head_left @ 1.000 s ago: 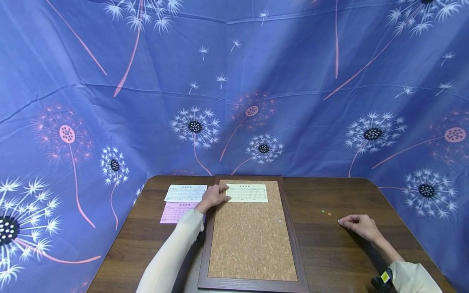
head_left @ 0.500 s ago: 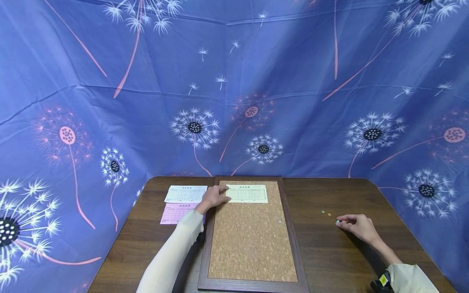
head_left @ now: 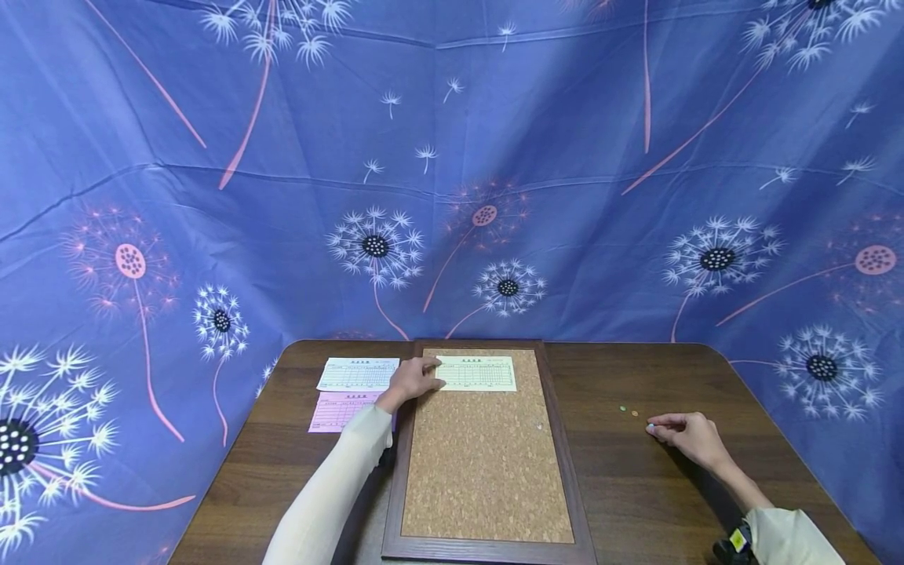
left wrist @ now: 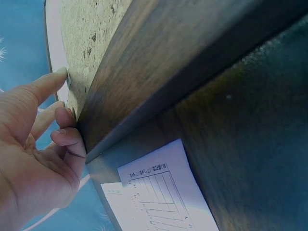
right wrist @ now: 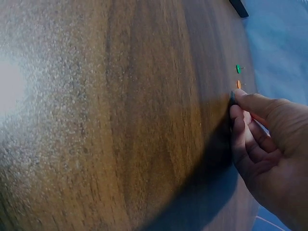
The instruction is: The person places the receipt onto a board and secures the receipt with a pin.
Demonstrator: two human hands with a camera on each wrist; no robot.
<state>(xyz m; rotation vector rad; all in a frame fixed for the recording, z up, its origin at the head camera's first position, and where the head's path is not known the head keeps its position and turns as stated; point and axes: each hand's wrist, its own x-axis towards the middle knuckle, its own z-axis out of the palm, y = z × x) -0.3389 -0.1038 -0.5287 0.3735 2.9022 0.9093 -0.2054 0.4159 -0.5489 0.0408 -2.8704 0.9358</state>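
Your wooden table (head_left: 671, 486) carried the cork board (head_left: 486, 463) centrally, paper forms (head_left: 356, 374) at ten o'clock, pushpins (head_left: 628, 410) at two.

Pale form (head_left: 476, 373) flat on corkboard (head_left: 487, 471) (top end); dark pushpin (right wrist: 232, 97) pinched.

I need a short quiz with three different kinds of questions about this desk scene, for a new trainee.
1. True or false: the left hand rests on the yellow form lying on the cork board.
2. How many loose pins lie beyond the right hand? A one, B two, C four.
3. What colour is the form nearest the left sleeve?

Key: 1 true. 2 B, one green, one orange. 3 pink.
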